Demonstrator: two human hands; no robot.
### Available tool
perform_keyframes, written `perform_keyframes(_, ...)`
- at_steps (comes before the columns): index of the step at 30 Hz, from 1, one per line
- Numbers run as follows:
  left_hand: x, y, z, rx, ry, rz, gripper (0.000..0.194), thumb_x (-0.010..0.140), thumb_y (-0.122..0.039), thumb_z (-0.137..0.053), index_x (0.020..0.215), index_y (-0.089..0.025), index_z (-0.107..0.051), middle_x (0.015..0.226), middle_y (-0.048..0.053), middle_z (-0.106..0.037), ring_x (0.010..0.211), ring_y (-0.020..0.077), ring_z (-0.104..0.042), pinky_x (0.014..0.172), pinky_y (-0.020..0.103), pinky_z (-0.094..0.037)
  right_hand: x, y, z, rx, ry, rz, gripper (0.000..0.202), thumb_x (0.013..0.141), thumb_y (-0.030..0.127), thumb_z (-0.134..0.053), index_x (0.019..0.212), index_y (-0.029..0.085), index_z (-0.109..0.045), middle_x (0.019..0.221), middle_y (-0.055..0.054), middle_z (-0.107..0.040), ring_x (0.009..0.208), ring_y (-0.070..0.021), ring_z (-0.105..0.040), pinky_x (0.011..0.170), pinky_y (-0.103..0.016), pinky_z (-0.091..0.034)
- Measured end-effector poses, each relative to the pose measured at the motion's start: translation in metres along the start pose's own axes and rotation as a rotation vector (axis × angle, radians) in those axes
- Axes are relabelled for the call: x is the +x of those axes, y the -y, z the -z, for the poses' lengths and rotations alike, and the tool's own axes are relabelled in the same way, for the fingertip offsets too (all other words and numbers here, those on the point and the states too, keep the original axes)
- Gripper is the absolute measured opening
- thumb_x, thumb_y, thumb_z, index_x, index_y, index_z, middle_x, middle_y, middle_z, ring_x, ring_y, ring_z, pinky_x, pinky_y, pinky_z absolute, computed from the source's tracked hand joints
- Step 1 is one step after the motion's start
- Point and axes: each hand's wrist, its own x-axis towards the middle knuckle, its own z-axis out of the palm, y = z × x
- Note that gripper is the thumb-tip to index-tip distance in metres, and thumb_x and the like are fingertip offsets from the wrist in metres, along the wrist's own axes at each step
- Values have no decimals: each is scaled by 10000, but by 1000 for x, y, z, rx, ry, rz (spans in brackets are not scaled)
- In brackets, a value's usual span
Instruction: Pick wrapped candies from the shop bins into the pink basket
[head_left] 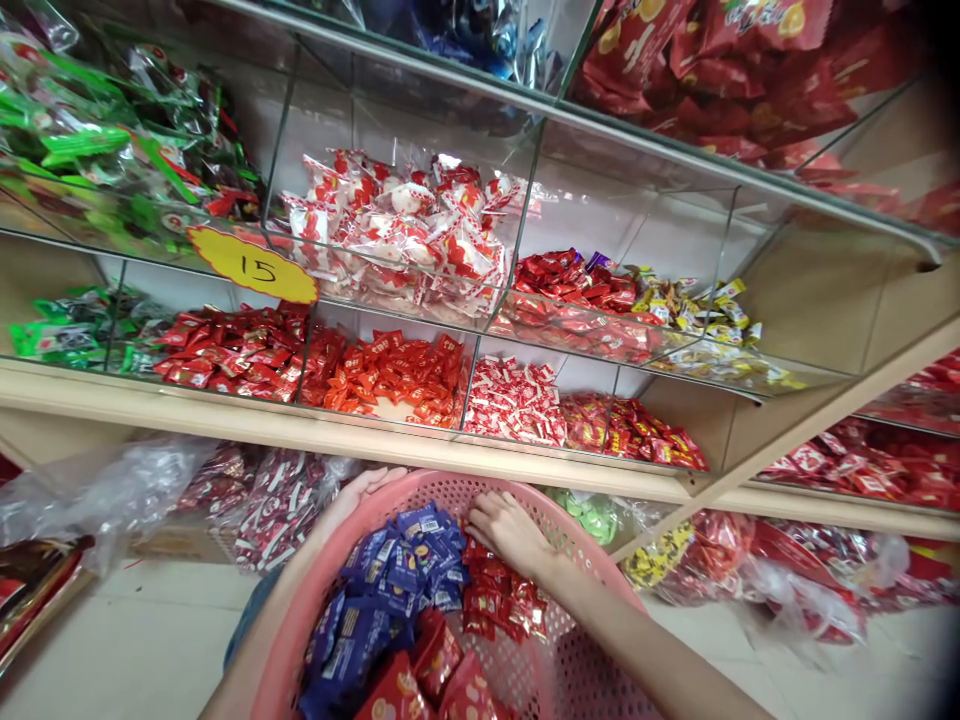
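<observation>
A pink perforated basket holds blue packets, small red packets and larger red packets. My left hand lies at the basket's far left rim, its fingers stretched along the outside, the forearm running down beside the wall. Inside the basket, my right hand reaches over the small red packets, fingers spread and pointing left, touching or just above them. Its fingertips are near the blue packets. Whether anything lies beneath the right palm is hidden.
Beyond the basket, a wooden shelf edge runs across, with glass compartments of wrapped sweets above. A yellow tag reads 15. Plastic bags of sweets lie under the shelf at the left, and more bags at the right, on the tiled floor.
</observation>
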Motion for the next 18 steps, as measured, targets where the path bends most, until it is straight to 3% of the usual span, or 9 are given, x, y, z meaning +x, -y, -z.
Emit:
perform_keyframes(4, -7, 1, -6, 5, -22, -29, 398, 837, -183, -441, 1211, -56, -493, 1051, 100, -676, 986, 188, -624, 959, 280, -417, -4, 2, 5, -14, -24, -30, 158, 860, 269, -472, 796, 205, -602, 876, -49, -577, 810, -184, -511, 696, -319, -390)
perform_keyframes(8, -7, 1, -5, 40, 19, -29, 456, 827, -223, -461, 1250, -53, -452, 1067, 122, -665, 1021, 219, -604, 955, 324, -427, -5, 7, 40, 22, -138, -1, 174, 870, 282, -449, 945, 194, -579, 928, -58, -571, 842, -180, -500, 743, -325, -389)
perform_keyframes(11, 0, 0, 3, 29, 81, -22, 506, 822, -231, -467, 1286, -39, -404, 1069, 132, -662, 1066, 234, -572, 960, 329, -425, -1, 7, 92, 4, -374, 57, 195, 863, 239, -452, 1015, 184, -561, 956, -73, -574, 871, -177, -492, 770, -333, -368)
perform_keyframes(15, 12, -1, 11, 1, 80, -9, 519, 824, -198, -454, 1312, -45, -366, 1097, 126, -649, 1123, 222, -525, 965, 306, -421, 16, -10, 183, -75, -825, 38, 182, 811, 189, -509, 977, 196, -584, 946, -63, -587, 891, -175, -502, 781, -340, -357)
perform_keyframes(18, 12, -1, 12, -8, 87, 3, 526, 826, -216, -458, 1312, -44, -357, 1108, 132, -642, 1119, 224, -530, 959, 315, -428, 38, -40, 244, -54, -943, -118, 176, 801, 200, -496, 937, 193, -608, 940, -63, -598, 906, -184, -513, 803, -354, -378)
